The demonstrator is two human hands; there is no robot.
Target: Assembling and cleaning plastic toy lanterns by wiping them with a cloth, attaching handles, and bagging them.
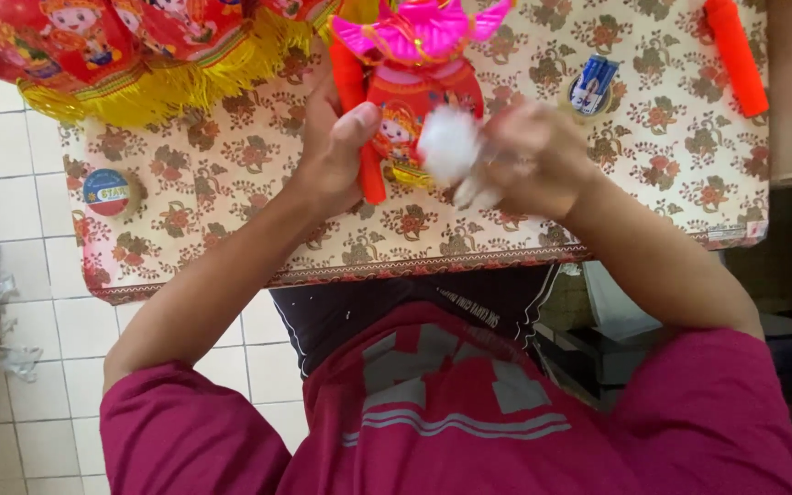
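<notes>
the left hand (336,147) is closed around the orange handle (362,128) of a red lantern toy (419,101) — its long axis points away from the body. the right hand (529,160) is blurred, fingers pinched on a white fluffy ball (448,144) just beside the toy, above the desk (653,128).

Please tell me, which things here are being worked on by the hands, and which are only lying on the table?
In hand:
left hand grips an orange stick on the lantern toy
right hand, blurred, at a white tuft

Lying about:
second orange stick
red fringed lanterns
two tape rolls
flowered table cover
</notes>
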